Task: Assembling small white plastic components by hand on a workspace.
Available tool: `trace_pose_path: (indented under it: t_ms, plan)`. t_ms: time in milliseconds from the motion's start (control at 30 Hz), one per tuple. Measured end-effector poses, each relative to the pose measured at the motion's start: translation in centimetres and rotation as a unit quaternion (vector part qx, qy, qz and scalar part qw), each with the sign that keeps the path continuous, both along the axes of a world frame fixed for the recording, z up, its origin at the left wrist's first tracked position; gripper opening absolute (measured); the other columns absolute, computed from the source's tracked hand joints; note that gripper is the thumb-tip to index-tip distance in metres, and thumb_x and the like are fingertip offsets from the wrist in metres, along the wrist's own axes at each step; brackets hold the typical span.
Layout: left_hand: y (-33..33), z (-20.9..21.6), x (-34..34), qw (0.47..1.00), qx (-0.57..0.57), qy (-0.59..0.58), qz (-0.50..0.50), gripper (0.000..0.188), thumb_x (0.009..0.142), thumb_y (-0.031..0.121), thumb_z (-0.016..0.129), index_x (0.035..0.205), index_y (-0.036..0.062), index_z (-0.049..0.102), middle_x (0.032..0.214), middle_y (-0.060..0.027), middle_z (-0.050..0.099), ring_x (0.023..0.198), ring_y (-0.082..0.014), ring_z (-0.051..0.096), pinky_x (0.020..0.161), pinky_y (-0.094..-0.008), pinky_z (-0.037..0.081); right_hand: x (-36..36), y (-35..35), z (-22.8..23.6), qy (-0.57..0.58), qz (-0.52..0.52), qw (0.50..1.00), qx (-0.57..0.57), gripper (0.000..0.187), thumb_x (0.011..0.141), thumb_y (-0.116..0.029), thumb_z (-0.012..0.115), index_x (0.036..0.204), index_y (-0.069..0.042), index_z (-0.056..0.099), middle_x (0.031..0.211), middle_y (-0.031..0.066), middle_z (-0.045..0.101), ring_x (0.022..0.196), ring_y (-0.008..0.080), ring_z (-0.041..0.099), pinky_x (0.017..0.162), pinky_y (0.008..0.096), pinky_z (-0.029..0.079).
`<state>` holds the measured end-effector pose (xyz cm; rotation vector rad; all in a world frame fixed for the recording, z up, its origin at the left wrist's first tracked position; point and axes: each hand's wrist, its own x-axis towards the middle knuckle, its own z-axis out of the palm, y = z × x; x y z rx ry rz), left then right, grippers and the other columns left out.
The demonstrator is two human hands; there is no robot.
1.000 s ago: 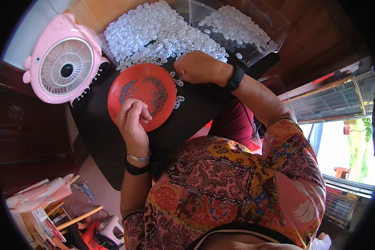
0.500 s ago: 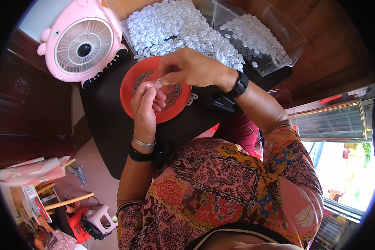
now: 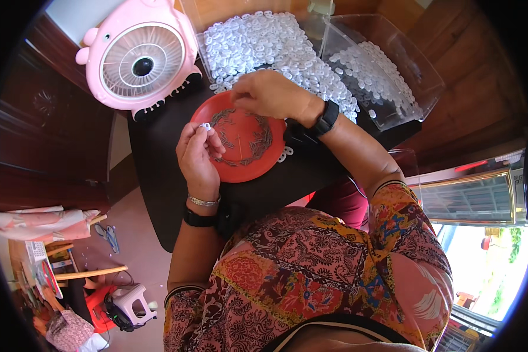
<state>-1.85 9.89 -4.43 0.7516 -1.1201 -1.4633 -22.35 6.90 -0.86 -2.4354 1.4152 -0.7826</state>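
Between the thumb and fingertips of my left hand [image 3: 198, 157] is a small white oval plastic piece [image 3: 206, 126] with holes in it. That hand is at the left side of a round red plate [image 3: 240, 171]. Thin grey metal pins [image 3: 260, 141], possibly small screws, lie in a rough ring on the plate. My right hand [image 3: 273, 95] hovers over the plate's far edge, fingers bent together and pointing down. Whatever its fingertips may hold cannot be made out. The two hands are apart.
A big heap of white oval pieces [image 3: 258, 44] lies behind the plate. To its right, a clear plastic bin [image 3: 431, 97] holds more. A pink animal-shaped fan [image 3: 112, 94] stands at the back left. A few white pieces [image 3: 285, 154] lie beside the plate on the dark table [image 3: 158, 193].
My hands, which met at the white piece, have separated. The right hand has drawn away to the far side of the plate; the left keeps the piece. The whole view has shifted slightly.
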Motion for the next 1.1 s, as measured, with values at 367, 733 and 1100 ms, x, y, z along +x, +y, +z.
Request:
trace_pose_path:
  t_ms: [367,733,1100]
  plan:
    - [-0.2,-0.3,-0.2,0.999,0.048,-0.014,0.016,0.012,0.086,0.014,0.05,0.078,0.0056,0.055,0.062,-0.0016,0.054,0.05,-0.009,0.05,0.046,-0.0202,0.037,1.4,-0.9,-1.7,0.214,0.038,0.976,0.015,0.015,0.078,-0.017,0.062,0.086,-0.005,0.066,0.086,0.0125,0.064,0.081,0.032,0.063,0.068,0.0428,0.051]
    - [-0.2,-0.3,-0.1,0.996,0.082,-0.025,0.0,0.011,0.084,0.01,0.051,0.076,0.0051,0.056,0.062,-0.0013,0.055,0.05,-0.0087,0.051,0.046,-0.0198,0.038,3.1,-2.4,-0.9,0.301,0.058,0.952,0.022,0.011,0.071,-0.012,0.061,0.074,-0.004,0.068,0.073,0.0155,0.066,0.074,0.0336,0.066,0.063,0.0425,0.052]
    - [0.3,0.0,-0.3,0.998,0.065,-0.009,-0.01,0.011,0.085,0.009,0.051,0.076,0.0045,0.056,0.062,-0.0017,0.055,0.051,-0.0085,0.051,0.047,-0.0205,0.038,2.5,-1.8,-0.6,0.257,0.046,0.964,0.05,0.019,0.068,-0.012,0.064,0.083,-0.001,0.065,0.073,0.0193,0.064,0.074,0.0344,0.064,0.063,0.0395,0.051]
